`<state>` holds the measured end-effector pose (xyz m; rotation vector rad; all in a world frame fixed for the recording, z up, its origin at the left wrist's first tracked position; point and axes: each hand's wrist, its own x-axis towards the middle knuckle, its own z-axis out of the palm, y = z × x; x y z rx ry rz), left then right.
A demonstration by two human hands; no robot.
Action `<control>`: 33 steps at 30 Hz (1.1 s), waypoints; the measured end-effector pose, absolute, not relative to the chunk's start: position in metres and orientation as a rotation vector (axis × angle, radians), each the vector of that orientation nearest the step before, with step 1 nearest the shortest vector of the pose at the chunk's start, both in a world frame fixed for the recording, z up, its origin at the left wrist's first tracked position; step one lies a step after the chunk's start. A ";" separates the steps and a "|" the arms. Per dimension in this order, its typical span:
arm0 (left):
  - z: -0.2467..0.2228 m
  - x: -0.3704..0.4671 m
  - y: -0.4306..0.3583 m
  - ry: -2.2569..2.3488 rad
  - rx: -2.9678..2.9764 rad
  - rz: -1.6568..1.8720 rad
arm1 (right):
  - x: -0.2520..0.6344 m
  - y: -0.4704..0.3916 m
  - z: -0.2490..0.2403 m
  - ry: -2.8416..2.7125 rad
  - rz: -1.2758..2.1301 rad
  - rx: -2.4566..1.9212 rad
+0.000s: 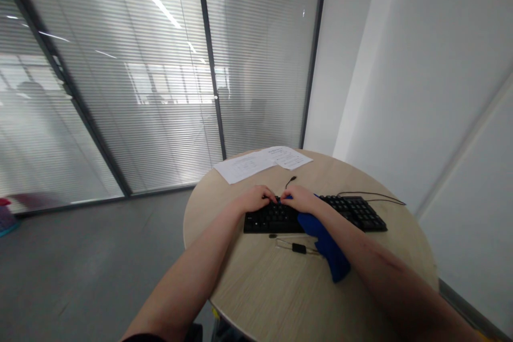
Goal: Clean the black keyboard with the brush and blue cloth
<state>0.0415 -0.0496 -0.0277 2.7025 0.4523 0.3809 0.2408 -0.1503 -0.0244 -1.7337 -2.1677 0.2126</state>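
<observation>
Under right hand [300, 199] (above keyboard [270, 220]), blue cloth [329, 250].

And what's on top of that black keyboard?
The left hand and right hand are over the back of the black keyboard. A blue cloth crosses its front edge, partly under the right forearm. Whatever they cover can't be seen.
</observation>
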 end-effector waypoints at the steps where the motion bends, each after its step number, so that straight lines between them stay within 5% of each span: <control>1: -0.028 0.042 -0.049 0.453 2.704 0.382 | 0.242 -0.149 -0.025 -2.187 0.248 -1.701; 33: -0.026 0.043 -0.051 0.504 2.715 0.352 | 0.249 -0.144 -0.035 -2.090 0.340 -1.629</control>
